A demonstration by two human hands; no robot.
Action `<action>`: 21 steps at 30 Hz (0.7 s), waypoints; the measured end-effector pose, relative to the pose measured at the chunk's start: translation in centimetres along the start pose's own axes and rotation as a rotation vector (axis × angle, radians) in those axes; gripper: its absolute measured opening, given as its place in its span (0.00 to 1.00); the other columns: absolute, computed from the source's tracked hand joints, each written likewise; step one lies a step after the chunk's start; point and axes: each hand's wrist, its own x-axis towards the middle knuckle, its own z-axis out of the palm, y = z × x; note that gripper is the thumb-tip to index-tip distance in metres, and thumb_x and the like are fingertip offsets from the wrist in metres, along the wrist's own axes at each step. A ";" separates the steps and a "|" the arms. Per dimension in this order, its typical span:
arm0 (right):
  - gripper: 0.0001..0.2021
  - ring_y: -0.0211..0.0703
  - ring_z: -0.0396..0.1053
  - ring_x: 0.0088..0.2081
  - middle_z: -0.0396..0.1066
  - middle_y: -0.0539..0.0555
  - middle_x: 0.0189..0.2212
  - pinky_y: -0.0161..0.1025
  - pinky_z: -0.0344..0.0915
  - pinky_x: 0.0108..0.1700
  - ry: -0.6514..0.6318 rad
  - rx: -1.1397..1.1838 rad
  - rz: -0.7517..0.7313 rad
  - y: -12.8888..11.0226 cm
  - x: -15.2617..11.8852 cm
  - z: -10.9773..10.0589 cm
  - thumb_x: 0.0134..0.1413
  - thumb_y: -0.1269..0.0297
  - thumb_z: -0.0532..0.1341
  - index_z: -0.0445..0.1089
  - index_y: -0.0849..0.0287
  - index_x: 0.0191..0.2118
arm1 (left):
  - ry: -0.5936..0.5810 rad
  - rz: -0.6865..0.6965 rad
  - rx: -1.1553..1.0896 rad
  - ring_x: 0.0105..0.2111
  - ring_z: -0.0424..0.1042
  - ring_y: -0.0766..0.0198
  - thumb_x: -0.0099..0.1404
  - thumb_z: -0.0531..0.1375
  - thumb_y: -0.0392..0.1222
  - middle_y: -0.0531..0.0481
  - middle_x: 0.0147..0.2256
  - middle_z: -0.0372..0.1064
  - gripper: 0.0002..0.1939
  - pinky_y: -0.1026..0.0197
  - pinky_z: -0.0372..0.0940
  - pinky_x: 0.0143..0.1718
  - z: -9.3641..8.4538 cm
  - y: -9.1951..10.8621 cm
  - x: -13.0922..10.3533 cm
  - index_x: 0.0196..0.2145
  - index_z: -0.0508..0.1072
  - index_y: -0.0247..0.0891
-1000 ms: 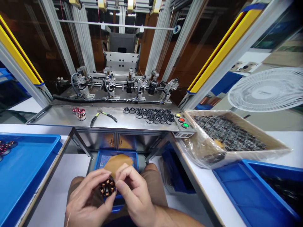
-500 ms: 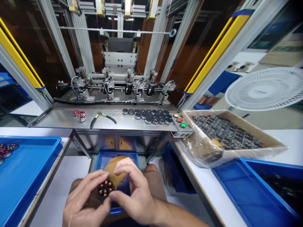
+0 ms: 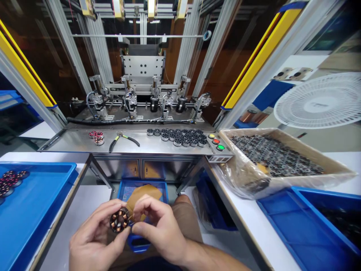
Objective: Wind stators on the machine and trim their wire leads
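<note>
A small round motor stator with copper windings on dark teeth is gripped at its rim by the fingers and thumb of my left hand. Its wound face is turned up towards me. Close against its right side, my right hand has its fingers curled in towards the thumb. A thin copper wire end sticks out from the stator to these fingertips, which seem to pinch it; the exact contact is too small to see clearly. Both hands are above my lap.
On the metal ledge lie pink-topped stators, cutting pliers, many black stators and push buttons. A winding machine stands behind. Blue trays flank me; a parts-filled carton is right, with a fan. Brown paper lies below.
My left hand has moved slightly left with the stator and tipped its face more towards me. My right fingers have curled down nearer the thumb. The camera view has shifted slightly.
</note>
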 end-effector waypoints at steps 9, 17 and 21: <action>0.07 0.34 0.64 0.29 0.68 0.48 0.25 0.33 0.60 0.34 0.037 -0.144 -0.057 -1.0 0.0 0.1 0.53 0.66 0.68 0.72 0.60 0.27 | 0.037 0.026 -0.036 0.40 0.80 0.63 0.55 0.67 0.30 0.52 0.41 0.79 0.18 0.68 0.74 0.43 0.3 0.9 0.4 0.43 0.78 0.45; 0.07 0.35 0.67 0.29 0.71 0.50 0.25 0.33 0.63 0.35 0.023 -0.249 -0.196 -1.3 0.4 0.3 0.56 0.68 0.65 0.72 0.61 0.27 | -0.001 0.107 0.157 0.40 0.80 0.61 0.55 0.68 0.32 0.48 0.42 0.79 0.19 0.65 0.75 0.44 -0.2 0.1 -0.3 0.45 0.76 0.42; 0.07 0.36 0.68 0.29 0.72 0.51 0.25 0.33 0.64 0.34 -0.020 -0.314 -0.269 -1.6 0.4 0.3 0.57 0.66 0.64 0.72 0.60 0.28 | 0.033 0.116 0.131 0.39 0.81 0.58 0.53 0.67 0.30 0.47 0.40 0.80 0.19 0.63 0.75 0.43 -0.6 0.2 0.1 0.43 0.77 0.42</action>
